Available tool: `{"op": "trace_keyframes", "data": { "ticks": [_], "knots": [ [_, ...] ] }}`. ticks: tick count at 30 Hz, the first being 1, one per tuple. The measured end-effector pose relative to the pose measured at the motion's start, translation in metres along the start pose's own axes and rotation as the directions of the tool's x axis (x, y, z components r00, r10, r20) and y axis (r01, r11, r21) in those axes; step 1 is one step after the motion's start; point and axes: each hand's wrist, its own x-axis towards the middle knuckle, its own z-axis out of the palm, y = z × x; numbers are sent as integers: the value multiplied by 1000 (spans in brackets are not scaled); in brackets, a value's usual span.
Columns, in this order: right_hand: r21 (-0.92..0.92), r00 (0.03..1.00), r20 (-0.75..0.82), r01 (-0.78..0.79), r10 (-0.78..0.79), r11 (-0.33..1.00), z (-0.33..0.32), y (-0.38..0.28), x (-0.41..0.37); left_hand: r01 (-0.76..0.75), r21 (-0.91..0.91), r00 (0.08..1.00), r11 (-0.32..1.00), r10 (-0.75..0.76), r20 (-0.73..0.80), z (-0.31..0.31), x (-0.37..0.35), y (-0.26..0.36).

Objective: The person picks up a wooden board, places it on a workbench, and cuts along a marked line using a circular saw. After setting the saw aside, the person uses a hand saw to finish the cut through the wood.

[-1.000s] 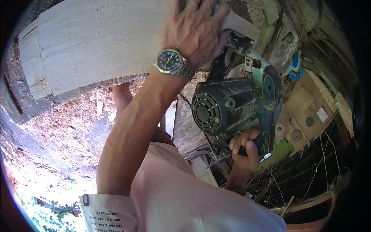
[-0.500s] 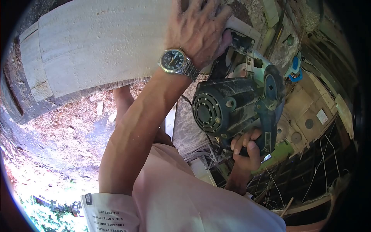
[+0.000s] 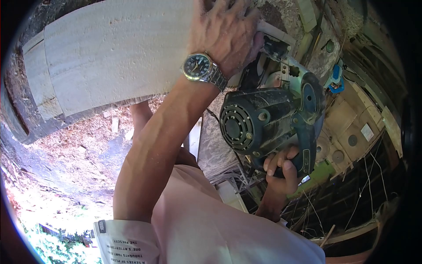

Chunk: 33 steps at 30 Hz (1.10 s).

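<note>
Right-hand grip: right hand (image 3: 281, 169) clenched around the rear handle of the circular saw (image 3: 263, 121), fingers curled over it from below.
Left-hand grip: left hand (image 3: 224, 33) released, laid flat with fingers spread, palm pressing on the wooden plank (image 3: 114, 53) just beside the front of the saw.
Saw position: right of centre in the view, its round ribbed motor housing facing the camera and its base plate up against the plank's end, under the left hand's fingers.
Saw surface: dark casing, dusted with sawdust; the blade itself cannot be made out.
Plank: pale, wide, rough-sawn, running from the upper left across to the saw.
Wrist: 1 steel wristwatch (image 3: 196, 66) with a dark dial on the left wrist.
Clothing: pale pink shirt (image 3: 198, 220), with printed text on its short sleeve (image 3: 125, 246).
Ground: wood chips and sawdust (image 3: 66, 149) below the plank.
Background right: stacked timber and offcuts; a small blue object (image 3: 336, 75) beyond the saw.
</note>
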Motion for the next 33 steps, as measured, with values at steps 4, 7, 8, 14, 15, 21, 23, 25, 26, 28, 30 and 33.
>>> {"op": "trace_keyframes", "data": {
  "ticks": [4, 7, 8, 14, 15, 21, 23, 25, 26, 28, 30, 33],
  "knots": [
    [14, 1000, 27, 1, -2, 1000, -1, 0, 2, 10, 0, 1000, 1000, -10, 18, -1, 2, 0],
    [13, 999, 32, 0, 0, 1000, 1, -2, 4, 11, 35, 999, 999, -9, -48, 2, 2, 0],
    [12, 1000, 26, 0, 0, 1000, 2, -2, 5, 15, 23, 999, 1000, -14, -32, 1, 3, 0],
    [84, 999, 38, -27, 24, 996, 7, -8, 8, 34, 9, 999, 999, -34, 27, 1, 6, -1],
    [79, 999, 33, -26, 24, 996, 8, -8, 9, 34, 7, 999, 999, -34, 15, 2, 6, -1],
    [66, 1000, 10, -12, 11, 998, 16, -13, 14, 11, 4, 1000, 1000, -11, -20, 2, 9, -3],
    [58, 1000, 21, -8, 7, 998, 17, -14, 14, 8, 6, 1000, 1000, -8, -21, 1, 8, -4],
    [59, 1000, 21, -9, 8, 998, 18, -15, 16, 11, 1, 1000, 1000, -11, -7, 1, 10, -4],
    [63, 1000, 14, -12, 11, 998, 19, -15, 17, 9, -1, 1000, 1000, -9, -17, 3, 11, -5],
    [67, 1000, 9, -13, 12, 998, 20, -15, 18, 5, -4, 999, 1000, -5, -37, 5, 12, -6],
    [70, 1000, 13, -8, 7, 998, 21, -15, 18, 6, 2, 1000, 1000, -6, -16, 3, 11, -8],
    [62, 1000, 17, 0, -1, 998, 21, -16, 22, 15, -5, 1000, 1000, -15, 13, 4, 15, -8]
  ]
}}
